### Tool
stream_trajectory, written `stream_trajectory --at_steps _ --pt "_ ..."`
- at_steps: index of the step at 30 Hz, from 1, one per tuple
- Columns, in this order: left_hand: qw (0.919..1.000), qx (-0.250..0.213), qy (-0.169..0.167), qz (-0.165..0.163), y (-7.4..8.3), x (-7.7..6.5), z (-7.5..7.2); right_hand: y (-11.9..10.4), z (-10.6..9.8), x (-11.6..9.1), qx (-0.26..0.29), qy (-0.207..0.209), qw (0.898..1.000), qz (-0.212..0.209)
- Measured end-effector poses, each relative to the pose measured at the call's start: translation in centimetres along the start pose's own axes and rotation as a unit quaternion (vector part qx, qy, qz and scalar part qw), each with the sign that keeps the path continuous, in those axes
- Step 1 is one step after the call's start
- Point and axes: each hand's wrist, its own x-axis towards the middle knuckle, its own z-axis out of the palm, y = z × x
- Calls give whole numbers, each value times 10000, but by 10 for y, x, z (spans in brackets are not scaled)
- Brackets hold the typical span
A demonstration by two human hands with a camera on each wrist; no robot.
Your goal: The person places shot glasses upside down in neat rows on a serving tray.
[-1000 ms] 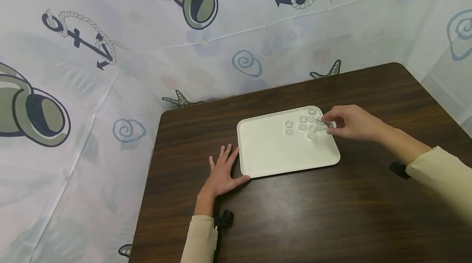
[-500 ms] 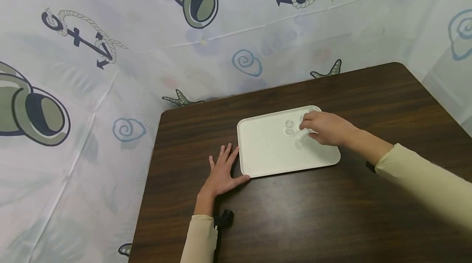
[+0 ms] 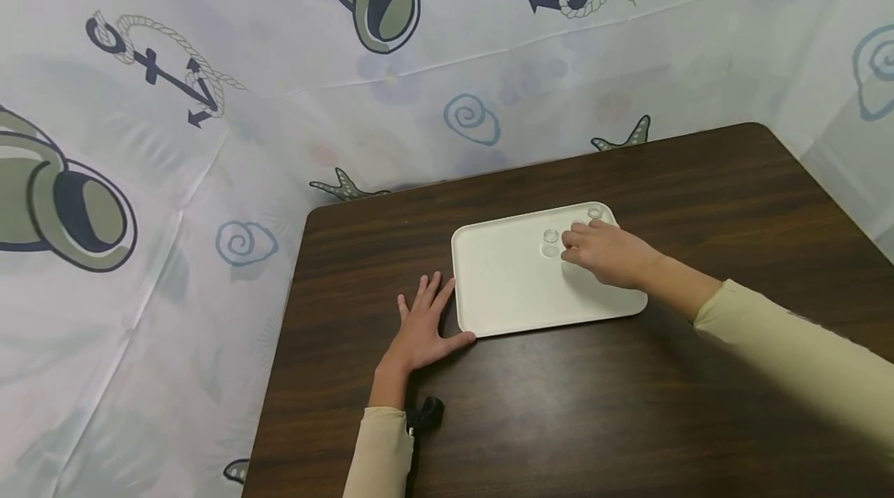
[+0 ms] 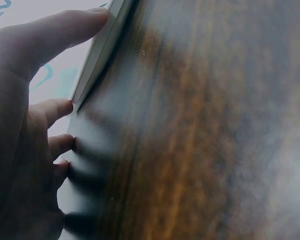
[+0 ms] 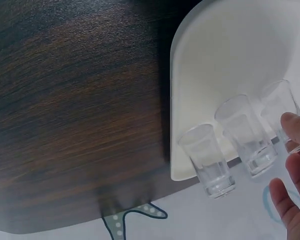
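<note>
Small clear shot glasses stand mouth down toward the far right of a cream tray (image 3: 510,285), one glass (image 3: 551,242) just left of my right fingers. My right hand (image 3: 613,254) reaches over the tray, and its thumb and fingers pinch a shot glass (image 5: 276,101), mostly hidden in the head view. Beside it in the right wrist view are a second glass (image 5: 244,132) and a third glass (image 5: 208,159). My left hand (image 3: 419,333) lies with fingers spread at the tray's near left corner, thumb touching the rim (image 4: 95,65).
A dark wood-grain table (image 3: 545,405) carries the tray. Behind it and to the left hangs a pale cloth (image 3: 391,95) printed with anchors, shells and starfish. A black wrist mount (image 3: 426,414) sits beside the left cuff.
My right hand has moved left over the tray, bringing along the glass that lay tilted in its fingers; that glass now lines up with its neighbours. My left hand has stayed put.
</note>
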Motion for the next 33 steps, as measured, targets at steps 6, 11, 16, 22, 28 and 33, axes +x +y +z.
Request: stream_trajectory --at_steps 6,11,16,22,28,33 --pt "10000 18 4 -5 0 -2 1 -1 4 0 -74 88 9999 -108" --pt "10000 32 -5 -26 1 -1 2 -1 4 1 -105 20 9999 -53" --pt "10000 19 -39 21 2 1 1 -2 5 -1 -51 -134 9999 71" --pt "10000 -12 15 35 2 2 2 -3 4 -2 -29 -119 9999 122" --pt "10000 -2 31 35 2 2 3 -2 -3 -6 202 -72 9994 270" --pt "10000 34 -31 -12 2 2 1 4 -12 -16 530 133 9963 659"
